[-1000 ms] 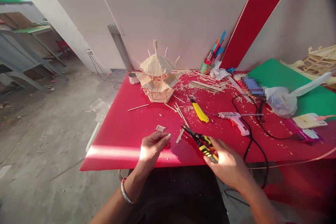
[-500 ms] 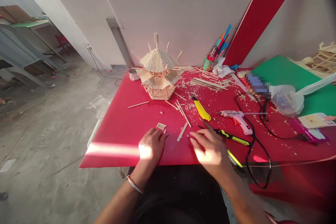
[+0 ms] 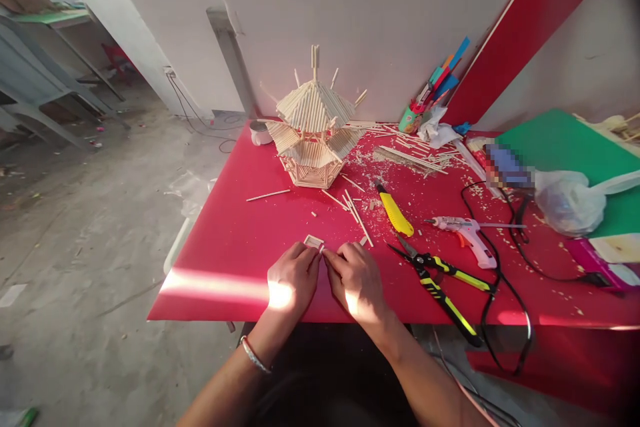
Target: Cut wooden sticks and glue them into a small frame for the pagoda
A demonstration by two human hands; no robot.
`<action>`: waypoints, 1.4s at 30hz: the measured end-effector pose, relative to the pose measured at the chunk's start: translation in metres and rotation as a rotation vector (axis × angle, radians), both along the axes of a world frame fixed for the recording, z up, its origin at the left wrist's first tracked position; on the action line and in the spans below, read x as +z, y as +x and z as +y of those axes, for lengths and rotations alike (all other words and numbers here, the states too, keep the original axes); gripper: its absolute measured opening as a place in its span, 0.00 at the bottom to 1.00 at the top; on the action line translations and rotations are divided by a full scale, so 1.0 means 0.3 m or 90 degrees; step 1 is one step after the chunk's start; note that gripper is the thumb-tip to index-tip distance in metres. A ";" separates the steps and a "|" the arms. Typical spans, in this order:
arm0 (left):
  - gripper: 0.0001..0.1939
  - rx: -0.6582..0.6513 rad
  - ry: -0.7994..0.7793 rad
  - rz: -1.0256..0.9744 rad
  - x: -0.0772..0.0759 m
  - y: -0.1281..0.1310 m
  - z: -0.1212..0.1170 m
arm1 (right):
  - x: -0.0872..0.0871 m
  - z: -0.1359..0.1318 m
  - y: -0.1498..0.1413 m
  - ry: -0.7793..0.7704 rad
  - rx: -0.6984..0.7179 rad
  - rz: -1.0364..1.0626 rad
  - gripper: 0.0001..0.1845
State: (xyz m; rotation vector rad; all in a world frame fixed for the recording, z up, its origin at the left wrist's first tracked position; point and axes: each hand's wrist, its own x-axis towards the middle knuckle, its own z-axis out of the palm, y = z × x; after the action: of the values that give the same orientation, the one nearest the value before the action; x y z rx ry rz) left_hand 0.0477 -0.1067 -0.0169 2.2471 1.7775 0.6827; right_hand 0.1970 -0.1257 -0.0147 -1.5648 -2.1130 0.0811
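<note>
My left hand and my right hand meet near the table's front edge, both closed with fingertips pinched together. Between the fingertips shows a short pale piece of stick, mostly covered by the fingers. Just beyond them a small rectangular wooden frame lies flat, close to my left fingers. A flat craft stick pokes out behind my right hand, which hides most of it. To the right lie black and yellow shears with their blades apart.
A pagoda model made of sticks stands behind my hands on the red table. Thin sticks, a yellow utility knife and a pink glue gun with a black cord lie to the right.
My right hand has moved left, away from the shears, and joined my left hand at the short stick piece. It now covers most of the craft stick. The view has tilted down slightly.
</note>
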 end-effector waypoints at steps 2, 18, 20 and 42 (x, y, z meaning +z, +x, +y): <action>0.13 -0.001 -0.002 0.001 0.001 0.004 0.002 | -0.005 0.005 -0.007 0.007 -0.009 -0.007 0.11; 0.13 0.030 -0.042 -0.019 0.021 0.007 0.004 | -0.003 0.006 -0.017 0.027 -0.029 -0.023 0.12; 0.13 0.030 -0.044 -0.016 0.024 0.008 0.005 | -0.005 0.007 -0.017 0.032 -0.027 -0.027 0.11; 0.13 0.052 -0.033 -0.045 0.025 0.010 0.000 | -0.015 0.007 -0.016 0.041 -0.027 -0.033 0.12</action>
State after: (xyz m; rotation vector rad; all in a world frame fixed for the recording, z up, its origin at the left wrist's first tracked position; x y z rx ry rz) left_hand 0.0507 -0.1067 -0.0094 2.1002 1.8410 0.7126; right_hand 0.1922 -0.1235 -0.0192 -1.5891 -2.0988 -0.0420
